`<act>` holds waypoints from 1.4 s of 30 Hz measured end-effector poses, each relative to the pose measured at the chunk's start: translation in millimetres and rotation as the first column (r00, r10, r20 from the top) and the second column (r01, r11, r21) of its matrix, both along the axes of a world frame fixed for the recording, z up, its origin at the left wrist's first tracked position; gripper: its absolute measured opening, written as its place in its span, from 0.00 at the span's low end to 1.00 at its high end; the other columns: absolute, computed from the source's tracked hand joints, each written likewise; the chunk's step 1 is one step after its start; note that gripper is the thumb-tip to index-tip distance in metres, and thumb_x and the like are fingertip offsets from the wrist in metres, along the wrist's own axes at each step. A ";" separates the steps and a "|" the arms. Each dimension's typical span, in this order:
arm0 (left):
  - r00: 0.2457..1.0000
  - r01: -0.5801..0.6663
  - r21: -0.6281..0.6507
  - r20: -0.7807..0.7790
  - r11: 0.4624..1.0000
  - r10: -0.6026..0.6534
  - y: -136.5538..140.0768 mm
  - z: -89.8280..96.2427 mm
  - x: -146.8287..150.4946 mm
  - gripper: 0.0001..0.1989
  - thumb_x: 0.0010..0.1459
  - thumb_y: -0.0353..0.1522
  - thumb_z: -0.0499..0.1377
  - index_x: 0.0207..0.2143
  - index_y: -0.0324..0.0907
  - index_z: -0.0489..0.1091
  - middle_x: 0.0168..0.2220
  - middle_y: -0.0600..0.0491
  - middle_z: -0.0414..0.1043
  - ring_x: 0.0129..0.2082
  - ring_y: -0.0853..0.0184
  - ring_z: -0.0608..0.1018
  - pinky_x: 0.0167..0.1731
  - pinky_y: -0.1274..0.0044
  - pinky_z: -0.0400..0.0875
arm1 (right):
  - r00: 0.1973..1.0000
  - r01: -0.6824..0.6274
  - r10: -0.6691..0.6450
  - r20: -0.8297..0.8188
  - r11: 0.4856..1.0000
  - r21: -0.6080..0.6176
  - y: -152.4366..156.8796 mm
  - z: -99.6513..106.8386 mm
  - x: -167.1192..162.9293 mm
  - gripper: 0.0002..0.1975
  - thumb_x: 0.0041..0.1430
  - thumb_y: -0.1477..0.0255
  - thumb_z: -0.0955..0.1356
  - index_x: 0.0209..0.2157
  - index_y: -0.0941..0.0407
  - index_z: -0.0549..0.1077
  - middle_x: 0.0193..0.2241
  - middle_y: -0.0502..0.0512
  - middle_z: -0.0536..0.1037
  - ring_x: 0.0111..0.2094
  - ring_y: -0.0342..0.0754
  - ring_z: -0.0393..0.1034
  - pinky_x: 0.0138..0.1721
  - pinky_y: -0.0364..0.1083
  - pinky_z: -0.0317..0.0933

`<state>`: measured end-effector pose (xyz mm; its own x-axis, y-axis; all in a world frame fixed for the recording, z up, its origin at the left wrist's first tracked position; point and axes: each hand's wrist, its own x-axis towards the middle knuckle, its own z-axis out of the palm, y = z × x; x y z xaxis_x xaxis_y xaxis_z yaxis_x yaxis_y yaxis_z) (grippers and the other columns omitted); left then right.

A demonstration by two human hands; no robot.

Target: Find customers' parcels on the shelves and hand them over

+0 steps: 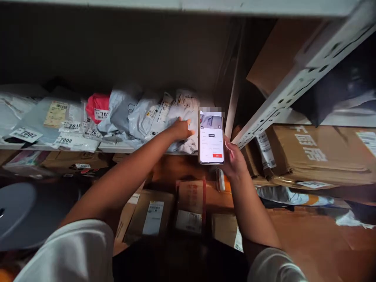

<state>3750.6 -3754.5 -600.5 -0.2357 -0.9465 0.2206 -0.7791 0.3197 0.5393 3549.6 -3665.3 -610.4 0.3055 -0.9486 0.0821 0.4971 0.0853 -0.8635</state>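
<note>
My right hand (234, 157) holds a smartphone (211, 147) upright, its lit screen facing me. The screen has a camera picture at the top, a white form below and a red button at the lower right. My left hand (181, 130) is at a white plastic parcel bag (175, 112) on the shelf, just left of the phone. Its fingers are bent in against the bag, partly hidden. Right behind it is a white parcel bag with printed labels (188, 100). More grey and white parcel bags (117, 111) lie to the left, beside a pink parcel (98, 105).
The white shelf edge (117, 148) runs below the parcels, with a perforated post (282, 103) at right. Cardboard boxes (169, 197) stand low in front of me. A large carton (320, 156) lies at right. A grey round object (17, 211) is at lower left.
</note>
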 end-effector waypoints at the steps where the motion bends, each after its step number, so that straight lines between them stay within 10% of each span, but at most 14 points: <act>1: 1.000 -0.012 -0.005 -0.026 1.000 0.012 21.1 -4.7 7.4 0.25 0.56 0.34 0.58 0.56 0.34 0.64 0.60 0.36 0.58 0.62 0.51 0.59 0.59 0.61 0.54 | 1.000 -0.026 0.026 0.006 0.999 0.033 8.4 -4.7 0.0 0.23 0.50 0.64 0.68 0.50 0.50 0.68 0.48 0.53 0.77 0.50 0.58 0.70 0.45 0.54 0.67; 3: 0.978 -0.007 -0.055 -0.207 0.998 -0.004 74.2 -21.0 21.5 0.21 0.63 0.35 0.51 0.56 0.37 0.64 0.61 0.41 0.57 0.62 0.58 0.59 0.62 0.65 0.50 | 0.997 -0.074 0.073 0.013 0.991 0.115 27.6 -18.4 2.3 0.26 0.46 0.69 0.71 0.50 0.49 0.68 0.45 0.52 0.78 0.46 0.56 0.73 0.41 0.52 0.68; 5: 0.829 0.040 0.155 -0.557 0.987 0.054 132.4 -47.0 32.5 0.20 0.65 0.41 0.47 0.54 0.42 0.67 0.56 0.45 0.66 0.58 0.60 0.65 0.60 0.64 0.56 | 0.993 -0.111 0.114 -0.005 0.974 0.197 49.1 -38.6 9.7 0.29 0.42 0.75 0.73 0.49 0.49 0.68 0.43 0.51 0.79 0.41 0.53 0.74 0.38 0.49 0.68; 7: 0.577 0.288 0.470 -0.781 0.834 0.241 182.7 -77.8 38.9 0.24 0.64 0.46 0.45 0.57 0.48 0.62 0.60 0.46 0.62 0.59 0.56 0.66 0.54 0.59 0.63 | 0.990 -0.126 0.139 -0.034 0.958 0.258 70.5 -64.4 23.4 0.30 0.39 0.78 0.74 0.46 0.49 0.67 0.40 0.50 0.79 0.37 0.52 0.75 0.36 0.49 0.68; 10: 0.308 0.639 0.525 -0.844 0.562 0.439 227.6 -115.6 39.8 0.28 0.62 0.51 0.44 0.62 0.53 0.53 0.65 0.45 0.53 0.58 0.50 0.66 0.48 0.53 0.67 | 0.990 -0.102 0.130 -0.058 0.935 0.341 97.2 -104.6 51.1 0.26 0.39 0.78 0.73 0.42 0.50 0.66 0.36 0.49 0.79 0.34 0.51 0.74 0.35 0.50 0.67; 14: 0.200 0.697 0.539 -0.779 0.472 0.594 239.8 -138.6 35.7 0.26 0.64 0.48 0.43 0.62 0.54 0.47 0.62 0.43 0.57 0.54 0.49 0.70 0.43 0.50 0.70 | 0.997 -0.024 0.052 -0.060 0.916 0.401 116.2 -141.2 80.1 0.23 0.42 0.77 0.71 0.42 0.50 0.66 0.36 0.48 0.78 0.37 0.50 0.73 0.39 0.50 0.66; 29: 0.172 0.682 0.569 -0.736 0.460 0.655 242.0 -164.7 43.0 0.19 0.63 0.39 0.49 0.56 0.58 0.54 0.64 0.52 0.54 0.55 0.55 0.69 0.47 0.57 0.70 | 0.928 0.177 -0.057 -0.367 0.937 0.300 127.1 -171.0 99.0 0.20 0.50 0.66 0.73 0.43 0.50 0.65 0.41 0.53 0.76 0.41 0.54 0.71 0.44 0.54 0.65; 36: 0.174 0.667 0.582 -0.728 0.465 0.663 246.4 -161.0 52.6 0.26 0.61 0.40 0.51 0.61 0.59 0.49 0.61 0.49 0.60 0.51 0.54 0.73 0.40 0.60 0.74 | 0.945 -0.027 0.068 -0.321 0.991 0.129 131.3 -169.6 82.8 0.17 0.53 0.72 0.64 0.46 0.52 0.63 0.44 0.54 0.72 0.49 0.55 0.65 0.52 0.56 0.58; 42: 0.317 0.560 0.651 -0.740 0.513 0.593 253.4 -153.9 53.6 0.33 0.55 0.35 0.59 0.61 0.56 0.50 0.55 0.47 0.65 0.45 0.51 0.75 0.29 0.60 0.78 | 0.916 -0.137 0.115 -0.385 0.990 -0.031 133.8 -164.3 75.4 0.22 0.54 0.76 0.61 0.51 0.52 0.62 0.48 0.54 0.69 0.52 0.54 0.62 0.53 0.55 0.56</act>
